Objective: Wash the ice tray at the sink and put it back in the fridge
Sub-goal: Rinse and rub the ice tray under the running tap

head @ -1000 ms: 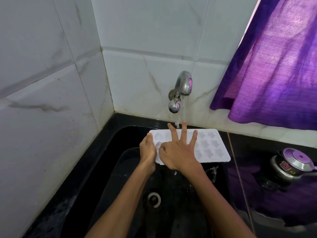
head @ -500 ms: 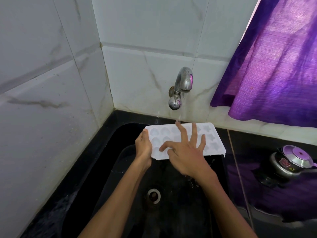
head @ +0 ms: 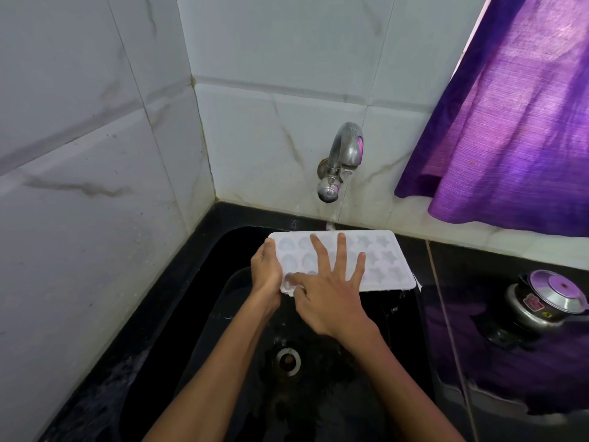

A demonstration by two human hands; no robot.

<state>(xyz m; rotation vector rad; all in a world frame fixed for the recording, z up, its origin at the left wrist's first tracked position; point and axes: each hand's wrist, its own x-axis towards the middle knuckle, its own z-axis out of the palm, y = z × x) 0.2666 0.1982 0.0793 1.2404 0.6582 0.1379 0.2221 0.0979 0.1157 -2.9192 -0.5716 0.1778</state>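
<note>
Washing is midway: the left hand [head: 267, 272] grips the ice tray [head: 387, 261] over the sink [head: 197, 301] under the running tap [head: 342, 161], the right hand [head: 330, 298] rubs with spread fingers, fridge trip remaining.

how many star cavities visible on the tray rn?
6 star cavities show on the ice tray, in two columns at its right end beyond the right hand: upper; middle; lower. More may be hidden under the hand.
</note>
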